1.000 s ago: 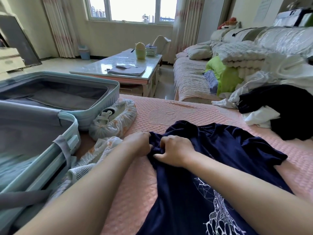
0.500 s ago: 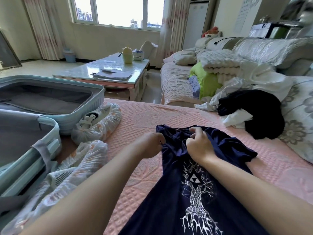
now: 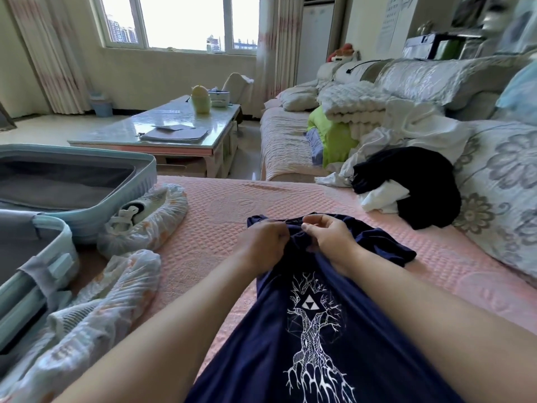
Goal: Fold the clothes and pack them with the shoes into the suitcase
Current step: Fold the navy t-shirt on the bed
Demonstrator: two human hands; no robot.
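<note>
The shirt (image 3: 261,344) is closest to the camera. It's navy with a white tree print, and it runs from the grip back toward the person between the two forearms. Both hands are bunched at its top edge, knuckles nearly touching. The left hand (image 3: 263,242) has its fingers curled into the fabric, and the right hand (image 3: 328,239) pinches the neckline between thumb and fingers. So both are grasping the shirt, neither one is loose. One sleeve flops out just right of the grip, lying on the pink cover (image 3: 232,205). A bit of the other shoulder pokes out just past the left hand.

Left of the grip, on the same cover, are two shoes, each wrapped in a crinkly clear bag with orange blotches. The near shoe (image 3: 116,286) sits closer to the camera than the hands. The far shoe (image 3: 145,222) is about level with them, white strap showing through the bag. Both are outside the suitcase (image 3: 151,173), which lies open further left, pale blue shell with grey lining. The far shoe is right up against its rim.

Beyond the grip and off to the right there's a heap of black clothes (image 3: 421,184) with a white cloth (image 3: 380,199) tucked under it, up against a floral pillow (image 3: 499,184). Well past all that are a glossy table (image 3: 130,126) with papers (image 3: 174,134) and a yellow-green thing (image 3: 201,99) on it, a sofa (image 3: 279,141) stacked with bedding, and a window (image 3: 180,21) at the back.
</note>
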